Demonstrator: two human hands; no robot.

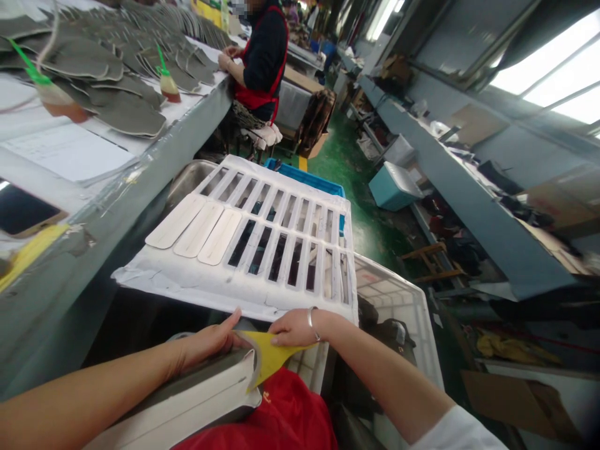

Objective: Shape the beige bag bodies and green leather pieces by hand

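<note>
My left hand (213,344) lies at the top end of a thick stack of grey and white flat pieces (187,400), its thumb raised and its fingers curled at the stack's edge. A yellow sheet (272,356) with a grey edge bends outward from that end. My right hand (297,326) grips the yellow sheet from above, fingers bent over it. Just beyond both hands stands a white slotted rack (234,281). Three long white rounded strips (185,225) lie side by side on its left part.
A workbench (154,169) on the left bears many grey cut pieces (126,106) and glue bottles with green nozzles (169,87). A seated co-worker (262,62) is ahead. A white crate (398,287) stands right of the rack, with a blue crate (328,185) behind.
</note>
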